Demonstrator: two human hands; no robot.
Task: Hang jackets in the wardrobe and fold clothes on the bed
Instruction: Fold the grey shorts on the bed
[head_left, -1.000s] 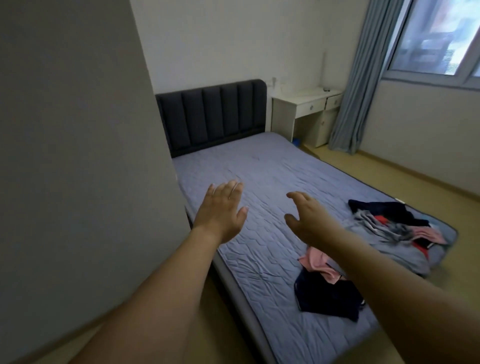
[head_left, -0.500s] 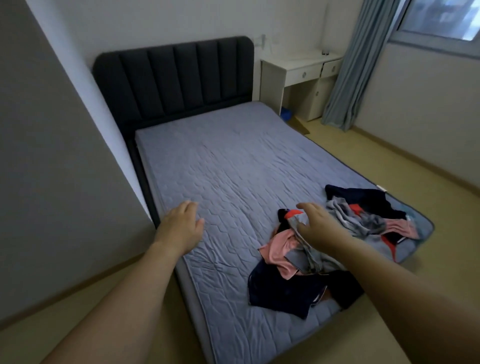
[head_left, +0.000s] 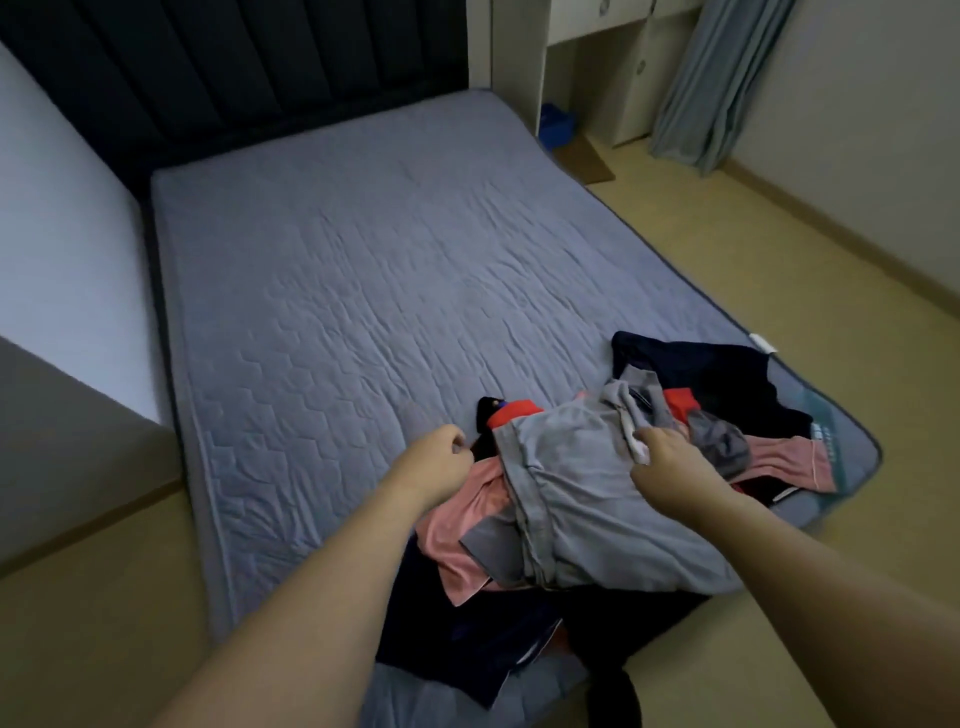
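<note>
Reaching over the near right corner of the bed (head_left: 363, 270), the right hand (head_left: 670, 457) pinches a grey garment (head_left: 582, 499) atop the clothes pile (head_left: 727, 395). The left hand (head_left: 441, 457) hovers loosely curled, holding nothing, beside a pink garment (head_left: 462, 530).

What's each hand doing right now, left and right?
Left hand: fingers curled, over the edge of the clothes pile; whether it holds any cloth cannot be told.
Right hand: fingers gripping the grey garment on top of the pile.
</note>
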